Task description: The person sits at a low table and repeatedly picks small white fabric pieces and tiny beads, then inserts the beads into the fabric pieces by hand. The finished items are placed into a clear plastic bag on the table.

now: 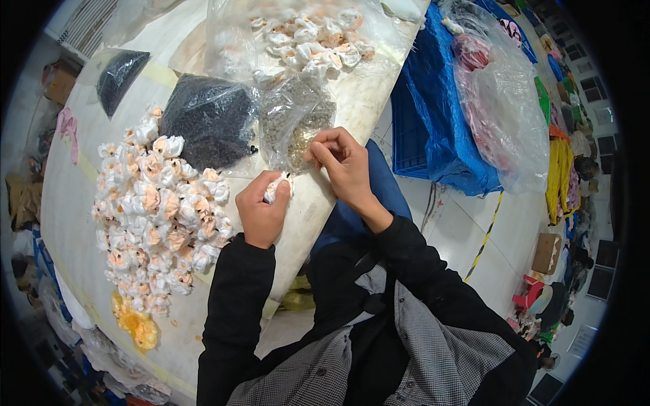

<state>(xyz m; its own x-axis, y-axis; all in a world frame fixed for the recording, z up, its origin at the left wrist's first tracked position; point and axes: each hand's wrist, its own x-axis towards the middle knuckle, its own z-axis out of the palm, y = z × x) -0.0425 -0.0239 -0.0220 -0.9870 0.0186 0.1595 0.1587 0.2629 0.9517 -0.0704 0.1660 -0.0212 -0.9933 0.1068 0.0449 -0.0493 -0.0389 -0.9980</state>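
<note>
My left hand [261, 210] is closed around a small white fabric flower [277, 186] near the table's edge. My right hand [342, 162] pinches with its fingertips at the mouth of a clear bag of small beige beads [298, 118]; whether it grips a bead cannot be seen. A heap of several white and peach fabric flowers [159, 210] lies on the white table [74, 183] just left of my left hand. A clear bag of black beads [210, 118] sits behind that heap.
A large clear bag of more flowers [311, 37] lies at the table's far side, another black-bead bag [118, 78] at the far left. Yellow flowers [135, 325] lie near the front. A blue crate [433, 115] with a plastic bag [504, 101] stands on the right.
</note>
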